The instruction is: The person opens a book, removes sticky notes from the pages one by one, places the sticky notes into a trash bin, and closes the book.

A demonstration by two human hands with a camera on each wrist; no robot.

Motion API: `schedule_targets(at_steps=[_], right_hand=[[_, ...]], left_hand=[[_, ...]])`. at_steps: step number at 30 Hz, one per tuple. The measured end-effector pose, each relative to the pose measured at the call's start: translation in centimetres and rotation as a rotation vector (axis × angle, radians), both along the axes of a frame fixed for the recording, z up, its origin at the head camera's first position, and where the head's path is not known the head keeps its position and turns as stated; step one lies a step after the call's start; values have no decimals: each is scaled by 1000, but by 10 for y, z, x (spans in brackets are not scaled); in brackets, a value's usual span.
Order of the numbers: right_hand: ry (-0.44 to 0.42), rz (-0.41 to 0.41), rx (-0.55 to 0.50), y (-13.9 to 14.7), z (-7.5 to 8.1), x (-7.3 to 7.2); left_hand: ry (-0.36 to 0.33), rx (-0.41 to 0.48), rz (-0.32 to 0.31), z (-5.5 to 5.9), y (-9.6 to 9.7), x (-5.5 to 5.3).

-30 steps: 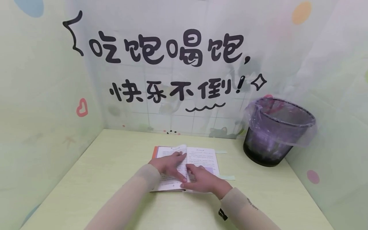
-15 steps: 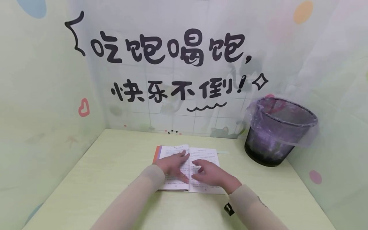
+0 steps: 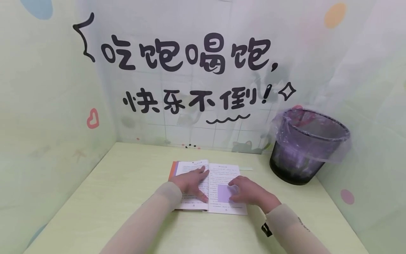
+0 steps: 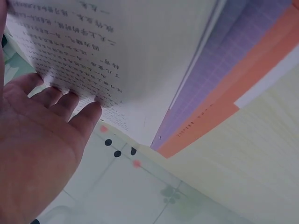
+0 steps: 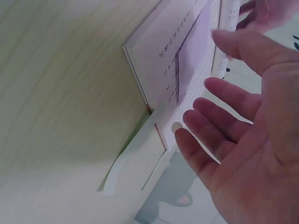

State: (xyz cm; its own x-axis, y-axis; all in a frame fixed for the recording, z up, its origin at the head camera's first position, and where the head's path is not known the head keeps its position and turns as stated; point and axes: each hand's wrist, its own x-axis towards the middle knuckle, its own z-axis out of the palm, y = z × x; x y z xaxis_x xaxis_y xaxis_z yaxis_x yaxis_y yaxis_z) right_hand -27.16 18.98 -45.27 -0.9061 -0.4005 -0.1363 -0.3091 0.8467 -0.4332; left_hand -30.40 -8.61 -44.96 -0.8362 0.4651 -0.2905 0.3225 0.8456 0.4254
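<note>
An open book (image 3: 219, 173) with printed pages lies on the table. My left hand (image 3: 191, 182) rests spread on its left page, thumb and fingertips near the spine. In the left wrist view its fingers (image 4: 86, 116) lie straight along the page. On the right page is a square purple sticky note (image 3: 223, 194). My right hand (image 3: 250, 192) is over the page's outer edge, thumb and index finger apart at the note's right side. The right wrist view shows its fingers (image 5: 229, 93) loosely extended, gripping nothing.
Pale green strips (image 5: 114, 172) stick out from the book's right edge onto the table (image 3: 133, 173). Orange and purple cover layers (image 4: 205, 123) show past the left page. A black wastebasket (image 3: 296, 165) with a purple liner stands at the back right, near the printed wall sheet.
My right hand has moved from the spine rightward to the page's outer edge, uncovering the purple sticky note. The left hand stays on the left page.
</note>
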Motion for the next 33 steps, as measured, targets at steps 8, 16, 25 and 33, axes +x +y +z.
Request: schedule_targets(at_steps=[8,16,25,33], right_hand=[[-12,51,130,-1,-3,3],[11,82,162,-5,0,3],[94,97,228,-12,-6,1],[22,-2,130,-9,-5,-6]], left_hand=[[0,3,1,2,0,-1],[-13,19,5,1,-1,-2],[-10,2,18,2,0,1],[-16,0,12,7,1,4]])
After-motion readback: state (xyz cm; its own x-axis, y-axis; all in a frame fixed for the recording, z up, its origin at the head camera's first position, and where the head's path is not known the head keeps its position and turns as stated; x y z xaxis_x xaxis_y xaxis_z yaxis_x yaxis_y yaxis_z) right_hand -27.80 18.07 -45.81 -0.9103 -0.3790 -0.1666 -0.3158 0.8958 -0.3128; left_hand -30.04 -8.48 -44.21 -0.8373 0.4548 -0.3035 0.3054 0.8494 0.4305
